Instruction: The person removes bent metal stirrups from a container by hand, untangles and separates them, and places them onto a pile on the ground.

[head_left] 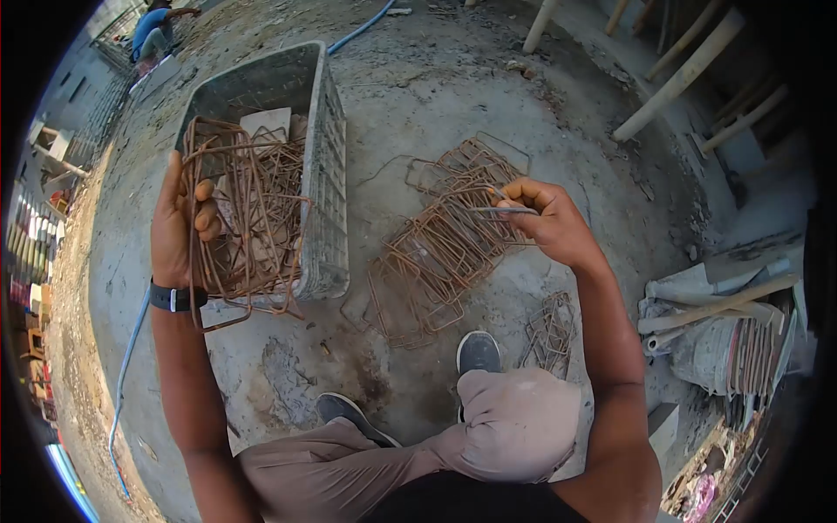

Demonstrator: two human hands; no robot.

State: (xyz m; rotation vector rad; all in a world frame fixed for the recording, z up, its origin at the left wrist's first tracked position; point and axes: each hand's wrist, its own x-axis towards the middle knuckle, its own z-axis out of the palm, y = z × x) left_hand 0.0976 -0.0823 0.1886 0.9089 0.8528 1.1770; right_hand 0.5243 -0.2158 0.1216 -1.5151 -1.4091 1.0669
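My left hand [193, 209], with a dark watch on the wrist, is closed round several rusty rectangular wire stirrups [248, 187], held up in front of a grey plastic crate [327, 174]. More bent wire pieces lie inside the crate. My right hand [542, 218] is closed with fingertips pinched on a thin metal rod [504, 210]. Just beyond its fingers, a long pile of rusty stirrups [440, 253] lies on the concrete floor. Whether the hand also touches that pile is hard to tell.
A smaller heap of stirrups [551, 331] lies near my feet. Wooden props [676, 83] stand at the upper right. A bucket [711, 357] with tools is at the right. Blue hose [131, 349] runs along the left. A person [153, 35] crouches far off, upper left.
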